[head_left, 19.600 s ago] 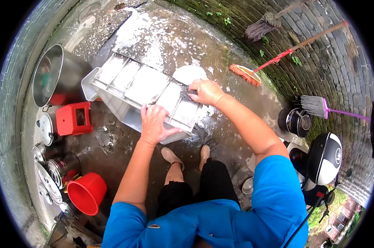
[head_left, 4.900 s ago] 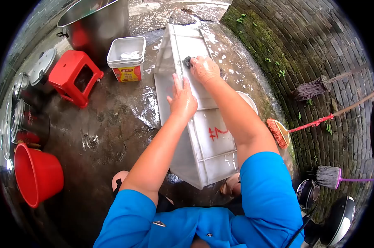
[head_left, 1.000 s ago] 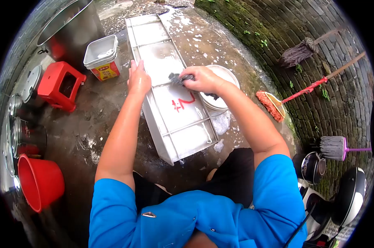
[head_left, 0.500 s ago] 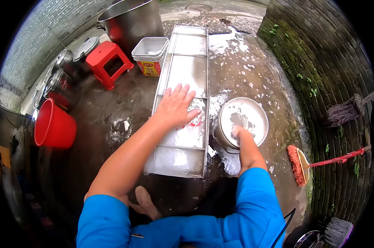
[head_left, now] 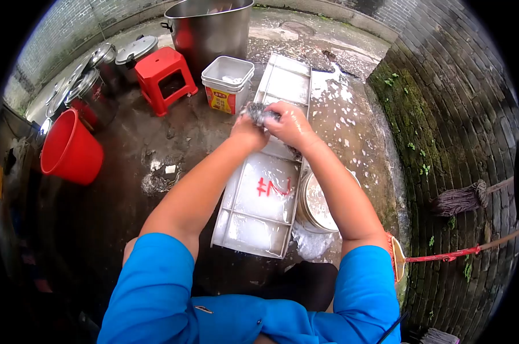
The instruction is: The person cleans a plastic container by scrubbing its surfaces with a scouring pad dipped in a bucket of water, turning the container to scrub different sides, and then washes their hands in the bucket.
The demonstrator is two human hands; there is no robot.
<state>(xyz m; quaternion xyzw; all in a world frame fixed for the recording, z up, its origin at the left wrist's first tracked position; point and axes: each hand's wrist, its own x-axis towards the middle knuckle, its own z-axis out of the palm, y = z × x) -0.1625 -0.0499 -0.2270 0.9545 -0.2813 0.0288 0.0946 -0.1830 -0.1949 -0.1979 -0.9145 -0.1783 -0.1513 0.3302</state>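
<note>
My left hand [head_left: 250, 133] and my right hand [head_left: 291, 124] meet over a long white ribbed panel [head_left: 254, 209]. Both are closed round a grey scouring pad [head_left: 259, 113] that looks like steel wool, and they hold it above the panel's upper half. Red marks are painted on the panel, and its surface is wet. Under my right forearm stands a pale round bucket [head_left: 315, 200], partly hidden by the arm; foam shows inside it. A clear plastic bag [head_left: 311, 242] lies at the foot of the bucket.
To the left are a red bucket [head_left: 73, 149], a red stool [head_left: 165, 77] and several lidded metal pots. A square white tub [head_left: 228, 80] and a big steel pot [head_left: 211, 34] stand behind the panel. On the right, a broom [head_left: 397, 258] and a mop [head_left: 463, 200] lie by the brick wall [head_left: 471, 103].
My right hand has come up out of the bucket, and a scouring pad now shows in it. My left hand has lifted off the panel and joined it on the pad. The view has shifted.
</note>
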